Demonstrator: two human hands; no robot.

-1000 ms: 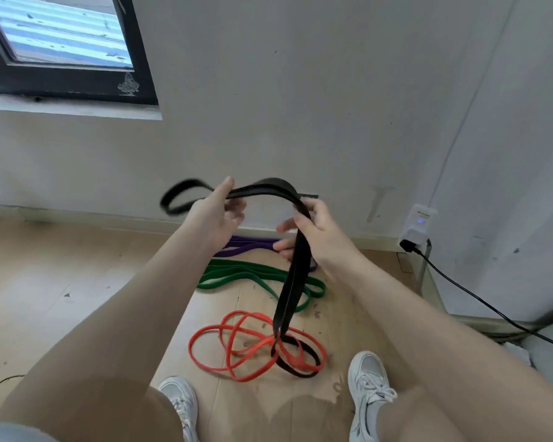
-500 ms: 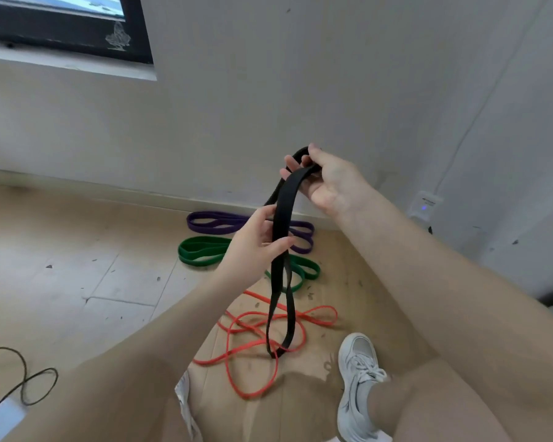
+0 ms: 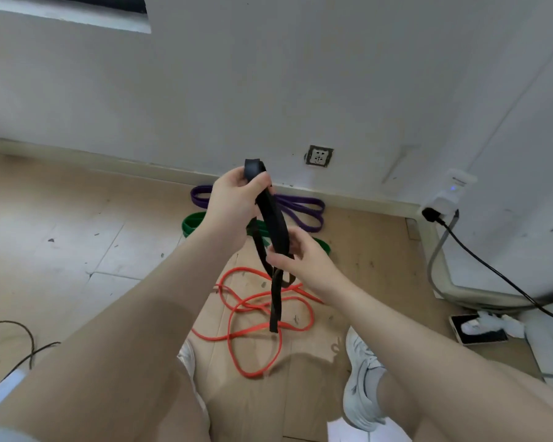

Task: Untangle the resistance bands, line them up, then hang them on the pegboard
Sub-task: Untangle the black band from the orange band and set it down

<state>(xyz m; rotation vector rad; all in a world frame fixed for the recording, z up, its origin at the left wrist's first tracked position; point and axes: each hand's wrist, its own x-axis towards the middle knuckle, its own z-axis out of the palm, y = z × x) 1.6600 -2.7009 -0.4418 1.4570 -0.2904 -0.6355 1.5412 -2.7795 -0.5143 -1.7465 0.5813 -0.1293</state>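
Near the middle of the frame the left hand (image 3: 233, 199) pinches the top fold of the black resistance band (image 3: 273, 224), thumb and fingers curled round it, with the fold poking up just above the knuckles. Lower and to the right, the right hand (image 3: 296, 260) grips the same band part-way down, fingers wrapped round its strands. Below that hand the band hangs free — its lower loop ends in the air in front of the orange band, and it cannot be told whether it touches the floor.

On the wooden floor (image 3: 61, 250) lie the other bands. The orange resistance band (image 3: 256, 317) sprawls in loose, crossing loops in the lower centre, between the two white sneakers (image 3: 363, 384). Behind the hands, nearer the wall, the green resistance band (image 3: 192, 223) lies flattened, partly hidden by the left forearm, and the purple resistance band (image 3: 300, 208) lies just beyond it along the skirting.

On the wall (image 3: 268, 74), right of centre, sits a wall socket (image 3: 319, 156). Further right a white plug adapter (image 3: 450, 193) with a small blue light carries a black cable (image 3: 492, 269) that runs off toward the right edge. At the far left — low in the frame — a thin dark wire (image 3: 23, 333) curls on the floor.
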